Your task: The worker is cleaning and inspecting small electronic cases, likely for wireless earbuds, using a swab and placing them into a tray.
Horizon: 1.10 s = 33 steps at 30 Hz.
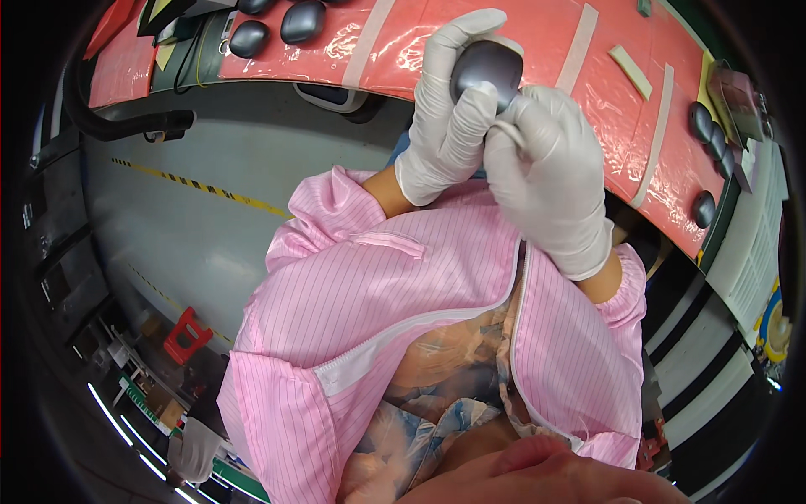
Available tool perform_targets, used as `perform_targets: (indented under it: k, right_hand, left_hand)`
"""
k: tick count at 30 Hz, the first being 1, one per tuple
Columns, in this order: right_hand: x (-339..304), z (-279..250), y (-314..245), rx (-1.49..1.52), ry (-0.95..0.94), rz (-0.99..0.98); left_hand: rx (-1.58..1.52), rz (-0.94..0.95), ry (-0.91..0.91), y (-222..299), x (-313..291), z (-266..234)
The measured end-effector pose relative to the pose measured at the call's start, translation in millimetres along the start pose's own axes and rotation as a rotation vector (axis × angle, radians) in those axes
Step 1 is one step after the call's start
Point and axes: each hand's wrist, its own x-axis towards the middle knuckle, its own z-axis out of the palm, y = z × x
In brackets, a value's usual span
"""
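A glossy dark-grey rounded case [489,71], smooth like a large pebble, is held up over the near edge of the red mat. My left hand [449,113], in a white glove, grips it with fingers around its far left side and thumb across its front. My right hand [550,172], gloved too, is curled close against the case's lower right edge. A pale, narrow rounded bit shows by its fingertips; whether it is a glove finger or something held, I cannot make out.
The red plastic-covered mat [403,42] has pale tape strips. Similar dark cases [302,21] lie at far left, and several more [702,122] at right. A pale stick [630,72] lies on the mat. A black bent tube [134,126] juts in at left; a red stool [186,336] stands behind.
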Motion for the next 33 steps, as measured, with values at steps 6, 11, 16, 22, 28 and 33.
perform_targets:
  k: [6, 11, 16, 22, 28, 33]
  right_hand:
    - [-7, -11, 9, 0.528, 0.223, 0.277]
    - [-17, -7, 23, -0.233, 0.087, -0.189]
    - [-43, -5, 48, 0.083, 0.199, 0.116]
    - [-45, -16, 70, 0.261, 0.365, 0.284]
    - [16, -32, 53, -0.383, -0.055, -0.343]
    - [4, -46, 56, -0.398, -0.346, -0.12]
  left_hand:
    - [-0.451, -0.492, 0.171, 14, 10, 16]
    - [-0.671, -0.769, 0.247, 19, 11, 12]
    - [-0.906, -0.822, 0.147, 11, 6, 3]
    - [-0.806, -0.933, 0.206, 17, 14, 11]
    - [-0.696, -0.961, 0.013, 23, 8, 28]
    - [-0.629, -0.991, -0.026, 10, 5, 15]
